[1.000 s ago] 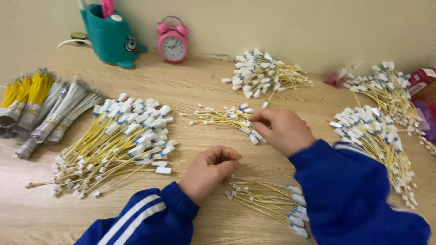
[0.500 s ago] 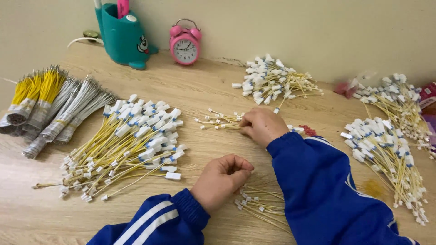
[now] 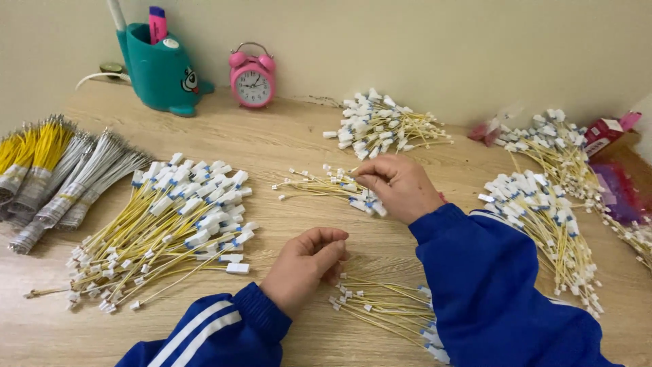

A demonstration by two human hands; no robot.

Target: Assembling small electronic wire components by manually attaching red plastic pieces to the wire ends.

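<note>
Desk seen from above, read from the left edge to the right. At far left lie taped bundles of bare wire point(image 3: 51, 173), yellow and grey, stiff-looking and straight, their cut ends fanned out. Behind them stands a teal plastic pen holder point(image 3: 159, 68) and a pink alarm clock point(image 3: 252, 78) with twin bells, both against the wall. Next comes the large pile of yellow wires point(image 3: 163, 228), each thin lead tipped with a small white plastic plug, some marked with blue.

The left hand point(image 3: 305, 265) rests on the wooden desk point(image 3: 285, 136), fingers curled loosely inward; whether it pinches a lead cannot be told, though it touches the top of a flat fan of wires point(image 3: 387, 309) lying beside the blue sleeve. Above it, the right hand point(image 3: 401, 187) pinches, between thumb and forefinger, the plug end of a small bunch of wires point(image 3: 326, 185) lying at the middle of the desk.

These leads look very light and springy, likely to bend without kinking, and prone to tangle where plugs snag. The smooth sheath would probably slip between fingers; the hard, square plug appears the surer place to grip.

Further right sit a heap of wires near the wall point(image 3: 384, 126) and two more long piles point(image 3: 550, 217), then a red packet point(image 3: 604, 136) at the edge.
</note>
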